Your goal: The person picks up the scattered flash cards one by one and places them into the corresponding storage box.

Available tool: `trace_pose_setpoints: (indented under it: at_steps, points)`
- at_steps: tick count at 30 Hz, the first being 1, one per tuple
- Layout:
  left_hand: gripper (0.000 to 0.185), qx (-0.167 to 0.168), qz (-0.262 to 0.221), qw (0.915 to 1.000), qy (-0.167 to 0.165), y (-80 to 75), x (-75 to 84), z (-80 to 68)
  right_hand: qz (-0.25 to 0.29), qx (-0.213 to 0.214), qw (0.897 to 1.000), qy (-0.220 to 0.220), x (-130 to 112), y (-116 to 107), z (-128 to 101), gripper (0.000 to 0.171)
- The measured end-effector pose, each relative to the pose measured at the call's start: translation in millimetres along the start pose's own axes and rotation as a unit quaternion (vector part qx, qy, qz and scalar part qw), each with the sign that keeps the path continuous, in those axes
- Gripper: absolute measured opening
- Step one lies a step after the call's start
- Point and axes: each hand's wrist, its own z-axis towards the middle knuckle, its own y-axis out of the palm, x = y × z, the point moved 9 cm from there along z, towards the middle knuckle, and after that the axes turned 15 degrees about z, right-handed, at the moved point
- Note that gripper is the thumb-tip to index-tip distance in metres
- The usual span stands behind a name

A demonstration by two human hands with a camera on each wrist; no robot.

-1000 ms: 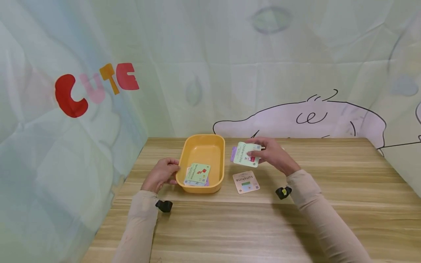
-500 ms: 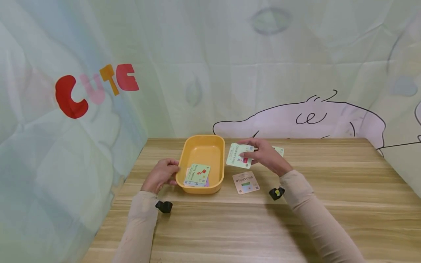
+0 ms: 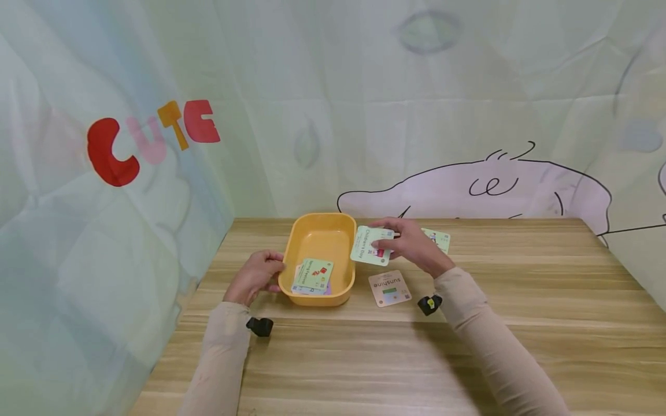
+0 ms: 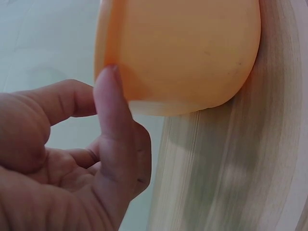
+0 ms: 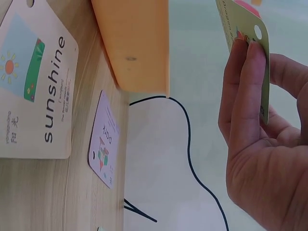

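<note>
- "Children's Day" card point(image 3: 372, 245), pale green with a red mark, is held in the air by the right hand point(image 3: 411, 245), right at the right-hand rim of the orange tray point(image 3: 318, 221) and above the table.
- Right hand's fingers point(image 5: 245, 91) pinch this card along one edge; in the right wrist view the card point(image 5: 246, 43) stands edge-on with a punched hole near the fingertips.
- Orange tray sits on the wooden table point(image 3: 468, 346), with a few cards lying at its near end; the top one is a green card point(image 3: 314, 274) with red marks.
- Left hand point(image 3: 255, 276) rests against the tray's left near corner. The left wrist view shows the thumb point(image 4: 111, 115) pressed flat on the tray's outer wall point(image 4: 192, 53), with the other fingers loosely curled beside it and holding nothing.
- "Sunshine" card point(image 3: 389, 288) lies face up on the table, just in front of the right hand and to the right of the tray; the right wrist view shows its sun and green picture point(image 5: 29, 77).
- A purple-edged card reading "pork" point(image 5: 104, 144) lies flat on the table beyond the sunshine card, near the tray's end.
- Another pale green card point(image 3: 438, 238) lies on the table behind the right hand, partly hidden by it.
- A printed backdrop hangs behind the table, bearing the word "CUTE" point(image 3: 151, 138) in coloured letters.
</note>
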Motion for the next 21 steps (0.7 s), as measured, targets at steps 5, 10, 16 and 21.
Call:
trace_pose_setpoints:
  at_steps: [5,10,16,21]
  points:
    - [0.028,-0.001,-0.001,1.0000,-0.003,0.2,-0.6,0.2,0.010,-0.006,1.000,-0.001,-0.2,6.5,3.4,0.047]
    - [0.029,-0.001,0.001,1.0000,0.000,0.8,0.2,-0.6,0.027,-0.016,1.000,-0.002,-0.4,13.4,5.5,0.046]
    - [0.029,0.001,0.000,1.0000,-0.002,0.2,0.2,-0.4,0.037,-0.018,0.999,0.000,1.0,19.2,8.5,0.046]
    - [0.028,0.002,-0.001,1.0000,0.003,-0.1,-0.1,-0.3,0.037,-0.019,0.999,-0.001,2.3,24.4,11.6,0.046]
